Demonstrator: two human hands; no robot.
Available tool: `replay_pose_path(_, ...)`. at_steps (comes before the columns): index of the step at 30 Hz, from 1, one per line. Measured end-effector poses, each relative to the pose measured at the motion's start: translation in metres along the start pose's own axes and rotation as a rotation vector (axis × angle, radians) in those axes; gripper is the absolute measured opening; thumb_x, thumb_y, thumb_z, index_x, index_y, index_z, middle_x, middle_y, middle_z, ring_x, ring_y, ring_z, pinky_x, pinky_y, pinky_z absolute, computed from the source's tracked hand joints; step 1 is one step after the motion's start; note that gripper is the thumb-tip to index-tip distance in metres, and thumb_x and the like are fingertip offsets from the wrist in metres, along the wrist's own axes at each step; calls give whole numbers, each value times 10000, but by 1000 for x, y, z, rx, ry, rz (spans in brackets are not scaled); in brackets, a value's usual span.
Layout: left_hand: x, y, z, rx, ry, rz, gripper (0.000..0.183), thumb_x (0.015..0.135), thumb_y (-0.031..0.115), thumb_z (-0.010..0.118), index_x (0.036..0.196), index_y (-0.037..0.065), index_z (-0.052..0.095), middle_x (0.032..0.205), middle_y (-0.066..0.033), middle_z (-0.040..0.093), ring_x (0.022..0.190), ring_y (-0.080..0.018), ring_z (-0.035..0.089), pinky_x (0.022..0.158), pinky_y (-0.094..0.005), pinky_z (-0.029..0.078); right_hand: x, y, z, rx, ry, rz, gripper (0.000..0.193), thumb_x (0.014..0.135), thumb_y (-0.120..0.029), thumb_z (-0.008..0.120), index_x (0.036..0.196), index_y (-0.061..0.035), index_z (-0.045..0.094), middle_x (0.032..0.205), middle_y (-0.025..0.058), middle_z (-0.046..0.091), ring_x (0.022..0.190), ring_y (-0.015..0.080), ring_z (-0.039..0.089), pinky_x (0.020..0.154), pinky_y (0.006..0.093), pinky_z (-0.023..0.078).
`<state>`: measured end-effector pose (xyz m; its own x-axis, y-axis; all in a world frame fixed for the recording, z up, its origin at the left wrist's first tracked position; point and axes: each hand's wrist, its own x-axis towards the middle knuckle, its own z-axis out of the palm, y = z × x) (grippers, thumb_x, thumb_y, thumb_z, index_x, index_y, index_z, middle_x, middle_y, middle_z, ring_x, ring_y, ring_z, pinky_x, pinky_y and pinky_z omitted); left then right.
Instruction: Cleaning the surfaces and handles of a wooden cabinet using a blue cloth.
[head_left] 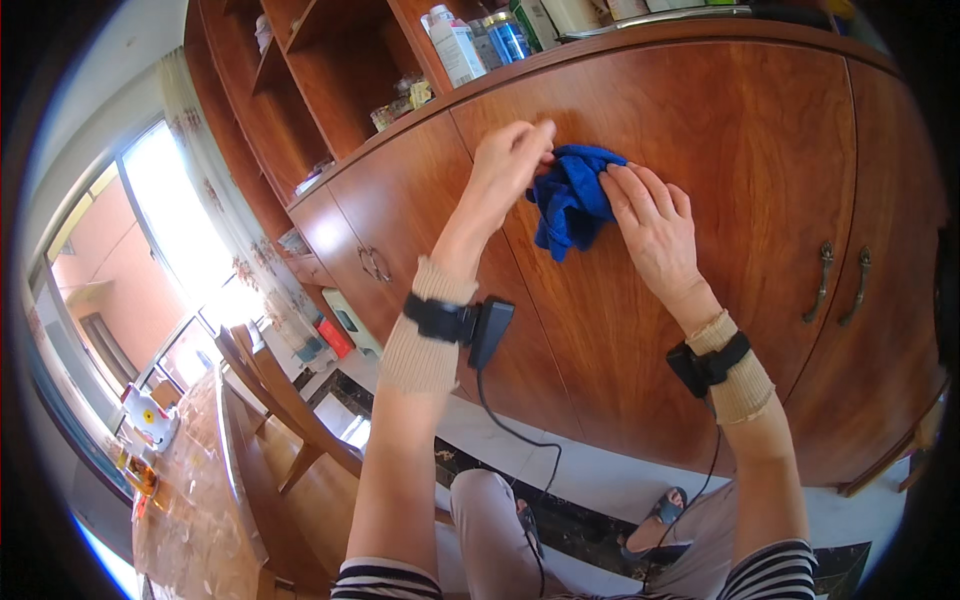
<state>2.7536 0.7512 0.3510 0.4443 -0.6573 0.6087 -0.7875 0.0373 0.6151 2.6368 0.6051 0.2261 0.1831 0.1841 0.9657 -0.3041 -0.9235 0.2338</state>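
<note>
Both hands work a bunched blue microfibre cloth [572, 200] against the reddish wooden cabinet door [720, 160]. The left hand [510, 165] pinches its upper edge, grip clamped; the right hand [652, 225] lies flat, fingers spread, on its right side. Flattening the bunched cloth before rubbing would likely cover more of the door. It looks soft and crumpled.

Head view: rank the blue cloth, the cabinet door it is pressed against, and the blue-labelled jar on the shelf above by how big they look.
1. Cabinet door, by far the largest.
2. Blue cloth, held between the left hand and right hand.
3. Blue-labelled jar, smallest, though it sits near the rim, where the fisheye shrinks things.
</note>
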Motion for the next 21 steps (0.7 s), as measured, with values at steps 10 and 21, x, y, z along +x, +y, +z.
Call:
replay_pose_path(10, 24, 0, -2, 31, 138, -110, 439, 980, 345, 541, 761, -28, 617, 690, -116, 622, 569, -194, 621, 504, -304, 520, 2, 0, 0, 27, 11, 3, 459, 847, -152, 573, 1304, -117, 560, 1328, 2, 519, 1265, 167, 468, 992, 362, 395)
replay_pose_path(21, 31, 6, -12, 23, 4, -170, 421, 954, 344, 600, 805, -48, 632, 715, -149, 641, 586, -207, 642, 533, -294, 553, -1, -2, 0, 26, 7, 23, 464, 845, -144, 578, 1308, -122, 560, 1342, -7, 514, 1269, 162, 464, 997, 355, 385)
